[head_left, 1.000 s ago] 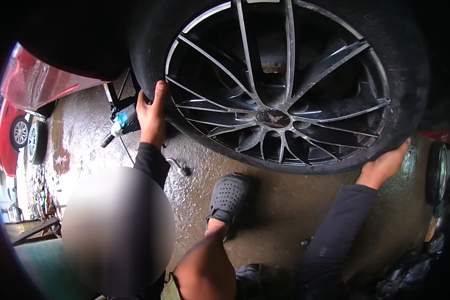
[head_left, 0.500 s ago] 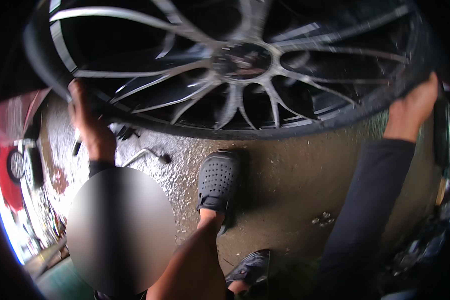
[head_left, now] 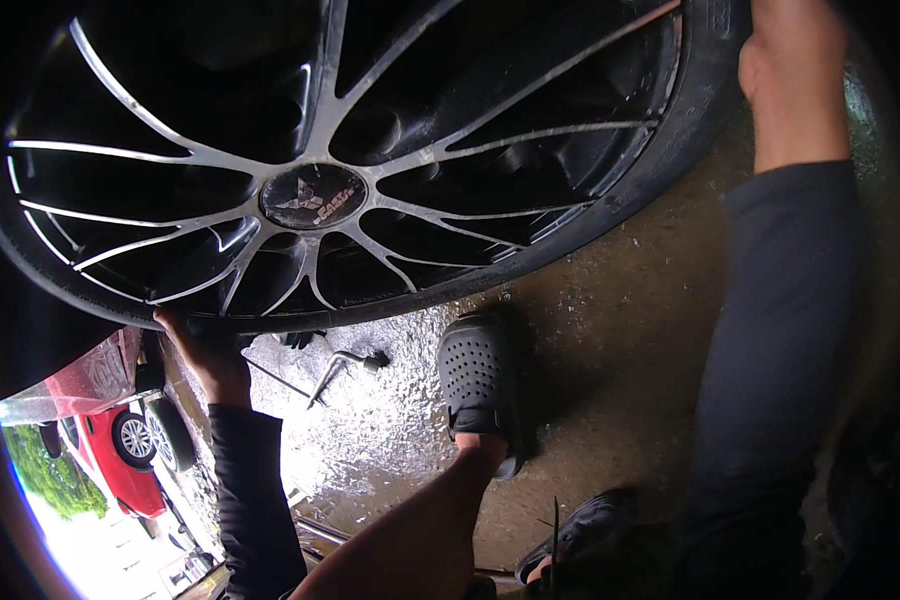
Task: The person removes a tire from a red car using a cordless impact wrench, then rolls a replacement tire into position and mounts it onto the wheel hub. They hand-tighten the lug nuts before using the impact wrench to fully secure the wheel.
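At wheel (head_left: 315, 190) rim, both hands

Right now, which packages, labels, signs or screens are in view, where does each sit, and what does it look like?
Centre cap badge: the only label in view, at the hub of the wheel held by the left hand and right hand; round, dark, with a pale emblem and a reddish mark.
No packages, signs or screens in view.
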Motion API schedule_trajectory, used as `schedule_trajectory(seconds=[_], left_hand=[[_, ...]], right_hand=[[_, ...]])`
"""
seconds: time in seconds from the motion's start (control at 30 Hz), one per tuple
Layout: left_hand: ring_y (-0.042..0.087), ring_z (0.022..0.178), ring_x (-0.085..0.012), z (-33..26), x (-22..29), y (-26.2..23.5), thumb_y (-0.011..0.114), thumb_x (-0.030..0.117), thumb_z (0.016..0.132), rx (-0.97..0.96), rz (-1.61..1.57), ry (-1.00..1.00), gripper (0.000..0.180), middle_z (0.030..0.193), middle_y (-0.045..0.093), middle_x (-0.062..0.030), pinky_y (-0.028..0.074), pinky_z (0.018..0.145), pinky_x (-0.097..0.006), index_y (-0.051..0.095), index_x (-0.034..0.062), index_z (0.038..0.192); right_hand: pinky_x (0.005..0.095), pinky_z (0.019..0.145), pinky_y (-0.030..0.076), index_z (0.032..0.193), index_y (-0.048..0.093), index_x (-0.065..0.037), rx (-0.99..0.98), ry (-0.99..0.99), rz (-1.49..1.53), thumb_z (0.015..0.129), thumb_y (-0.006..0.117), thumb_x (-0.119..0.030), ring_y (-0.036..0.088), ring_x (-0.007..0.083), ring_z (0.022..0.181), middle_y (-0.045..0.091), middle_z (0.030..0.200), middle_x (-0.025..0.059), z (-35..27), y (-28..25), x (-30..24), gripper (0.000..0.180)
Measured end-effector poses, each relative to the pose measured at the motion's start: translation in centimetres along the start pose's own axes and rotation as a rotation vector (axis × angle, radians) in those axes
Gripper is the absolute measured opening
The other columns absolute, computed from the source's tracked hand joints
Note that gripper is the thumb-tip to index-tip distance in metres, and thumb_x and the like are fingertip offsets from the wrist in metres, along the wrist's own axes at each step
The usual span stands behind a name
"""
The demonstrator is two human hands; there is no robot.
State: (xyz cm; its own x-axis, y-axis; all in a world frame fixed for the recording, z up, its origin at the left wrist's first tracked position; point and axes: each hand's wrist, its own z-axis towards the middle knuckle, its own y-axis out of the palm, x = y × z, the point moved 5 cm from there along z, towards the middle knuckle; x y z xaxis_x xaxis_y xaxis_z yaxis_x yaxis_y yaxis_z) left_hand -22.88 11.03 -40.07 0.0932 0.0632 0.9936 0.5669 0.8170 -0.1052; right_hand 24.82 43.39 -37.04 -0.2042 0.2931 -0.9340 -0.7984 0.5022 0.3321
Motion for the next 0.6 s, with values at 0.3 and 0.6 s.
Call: schedule_trajectory(seconds=[0.3, 0.6], left_hand=[[0.055, 0.093, -0.0191, 2.0, -1.1, -0.7, 0.055, 0.06, 0.096, -0.032, 0.202, 0.075, 0.065, 0.11, 0.053, -0.0069, 0.048, 0.078, -0.033, 0.039, 0.0091, 0.134], [0.043, 0.132, -0.0322, 2.9, -1.2, -0.3, 0.068, 0.064, 0.085, -0.007, 0.094, -0.124, 0.088, 0.14, 0.044, -0.0179, 0.036, 0.107, -0.053, 0.034, 0.0065, 0.142]], right_hand=[[0.0417, 0.087, 0.047, 0.09, 0.065, 0.011, 0.001, -0.116, -0.177, 0.09, 0.053, -0.044, 0.064, 0.0346, 0.088, 0.068, 0.093, 0.0265, -0.3, -1.7, -0.2, 0.056], [0.0312, 0.094, 0.045, 0.112, 0.065, 0.008, -0.058, -0.046, -0.185, 0.095, 0.051, -0.028, 0.062, 0.0201, 0.101, 0.068, 0.111, 0.0116, -0.3, -1.6, 0.0, 0.042]])
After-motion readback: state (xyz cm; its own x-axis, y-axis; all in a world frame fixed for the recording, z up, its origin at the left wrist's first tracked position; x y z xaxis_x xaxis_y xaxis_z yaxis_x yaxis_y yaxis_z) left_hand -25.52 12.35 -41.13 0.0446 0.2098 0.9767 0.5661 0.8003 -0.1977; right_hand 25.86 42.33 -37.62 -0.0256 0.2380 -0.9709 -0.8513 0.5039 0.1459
